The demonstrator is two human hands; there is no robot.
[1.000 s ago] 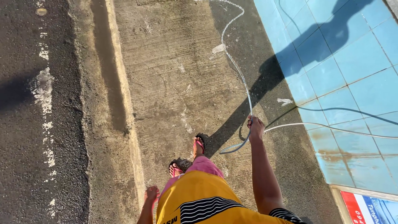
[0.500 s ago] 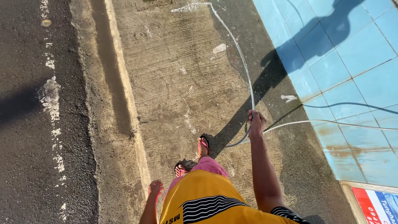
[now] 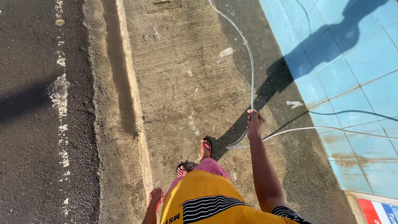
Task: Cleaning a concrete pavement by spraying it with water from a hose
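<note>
My right hand (image 3: 255, 122) is closed around a thin pale hose (image 3: 251, 70), held out in front of me at waist height. The hose runs forward along the concrete toward the top of the view, loops below my hand near my feet, and trails off to the right across the blue tiles (image 3: 352, 79). My left hand (image 3: 156, 196) hangs at my side near the curb, fingers loosely apart and holding nothing. My feet in pink sandals (image 3: 206, 146) stand on the concrete strip (image 3: 182, 83).
A dark asphalt road (image 3: 37, 124) with a worn white line lies on the left, separated by a wet gutter (image 3: 118, 74). My shadow falls across the tiles on the right. A red and blue sign corner (image 3: 379, 211) sits at the bottom right.
I have stepped forward along the concrete. My right hand kept its hold on the hose, and the hose loop near my feet shifted slightly.
</note>
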